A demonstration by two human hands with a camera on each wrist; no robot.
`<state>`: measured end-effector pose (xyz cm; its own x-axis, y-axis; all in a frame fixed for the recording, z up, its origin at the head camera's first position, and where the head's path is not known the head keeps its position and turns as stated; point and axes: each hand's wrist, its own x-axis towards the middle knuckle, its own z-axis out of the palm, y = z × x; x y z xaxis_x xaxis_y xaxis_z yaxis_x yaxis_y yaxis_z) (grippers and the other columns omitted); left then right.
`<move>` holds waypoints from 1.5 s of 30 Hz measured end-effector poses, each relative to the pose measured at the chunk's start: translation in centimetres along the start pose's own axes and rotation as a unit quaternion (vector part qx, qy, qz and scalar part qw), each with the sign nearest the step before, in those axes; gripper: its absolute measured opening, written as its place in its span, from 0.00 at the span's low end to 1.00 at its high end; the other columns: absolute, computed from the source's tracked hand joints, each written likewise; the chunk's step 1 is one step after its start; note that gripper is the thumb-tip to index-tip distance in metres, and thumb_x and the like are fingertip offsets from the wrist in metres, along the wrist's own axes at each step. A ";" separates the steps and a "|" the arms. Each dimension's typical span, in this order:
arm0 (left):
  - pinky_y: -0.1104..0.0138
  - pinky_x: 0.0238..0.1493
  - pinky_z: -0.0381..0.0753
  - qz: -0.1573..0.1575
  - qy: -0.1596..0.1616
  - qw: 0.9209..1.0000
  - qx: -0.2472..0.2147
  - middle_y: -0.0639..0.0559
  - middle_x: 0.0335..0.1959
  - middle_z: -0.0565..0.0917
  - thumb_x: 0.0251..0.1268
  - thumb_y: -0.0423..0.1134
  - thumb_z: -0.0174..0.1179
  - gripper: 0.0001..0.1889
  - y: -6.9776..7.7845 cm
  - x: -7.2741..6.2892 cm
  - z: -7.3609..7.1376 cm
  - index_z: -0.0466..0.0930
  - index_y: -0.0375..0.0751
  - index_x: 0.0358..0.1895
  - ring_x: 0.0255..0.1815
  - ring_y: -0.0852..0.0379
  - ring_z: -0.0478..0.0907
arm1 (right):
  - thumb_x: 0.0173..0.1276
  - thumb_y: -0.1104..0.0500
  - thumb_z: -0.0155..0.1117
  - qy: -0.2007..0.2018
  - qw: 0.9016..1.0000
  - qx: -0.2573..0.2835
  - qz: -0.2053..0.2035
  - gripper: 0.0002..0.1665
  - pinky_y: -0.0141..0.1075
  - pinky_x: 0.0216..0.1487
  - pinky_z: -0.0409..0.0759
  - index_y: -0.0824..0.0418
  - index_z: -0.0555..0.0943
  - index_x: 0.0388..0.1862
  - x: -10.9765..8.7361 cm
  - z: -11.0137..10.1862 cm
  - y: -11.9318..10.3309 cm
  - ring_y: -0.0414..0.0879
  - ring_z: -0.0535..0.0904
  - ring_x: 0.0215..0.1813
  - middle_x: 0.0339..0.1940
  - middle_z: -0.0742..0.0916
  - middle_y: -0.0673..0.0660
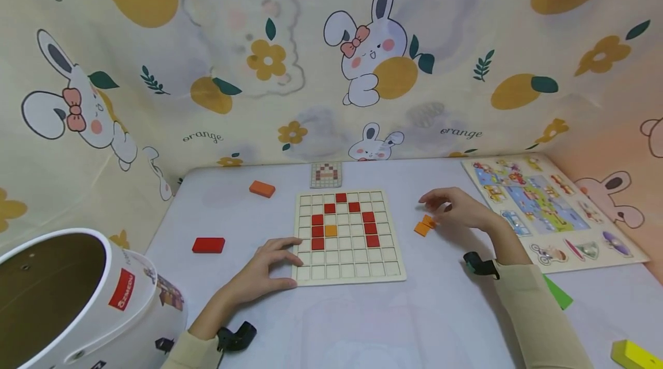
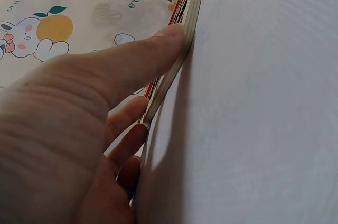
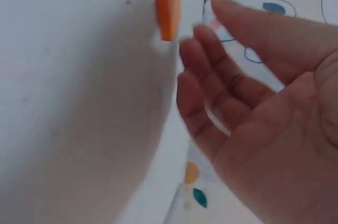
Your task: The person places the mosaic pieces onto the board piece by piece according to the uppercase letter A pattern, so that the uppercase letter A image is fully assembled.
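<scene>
A pale gridded board lies flat on the table, with several red square tiles and one orange tile in its cells. My left hand rests at the board's left edge; its thumb and fingertips touch the rim, as the left wrist view also shows. Over to the right, my right hand hovers above the table with bent fingers and nothing between them. Loose orange tiles lie just below its fingers. Behind the board is a small pattern card.
An orange block and a red block lie left of the board. A white bucket stands at the front left. A picture puzzle board covers the right side, near a green piece and a yellow block.
</scene>
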<state>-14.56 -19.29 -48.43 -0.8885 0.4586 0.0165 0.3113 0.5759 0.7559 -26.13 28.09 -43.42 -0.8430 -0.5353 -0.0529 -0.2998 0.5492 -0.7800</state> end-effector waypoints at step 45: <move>0.32 0.69 0.47 0.011 0.005 1.000 0.003 0.58 0.72 0.69 0.54 0.50 0.74 0.15 -0.1 0.0 0.0 0.84 0.65 0.45 0.75 0.48 0.56 | 0.68 0.70 0.63 -0.076 0.994 0.028 -0.070 0.09 0.36 0.41 0.76 0.68 0.82 0.46 7.5 8.4 -7.5 0.47 0.75 0.37 0.38 0.84 0.55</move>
<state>-14.58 -19.33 -48.50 -0.8846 0.4646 0.0402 0.3331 0.5693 0.7516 -26.44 14.59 -43.23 -0.7164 -0.6969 -0.0320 -0.3802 0.4285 -0.8197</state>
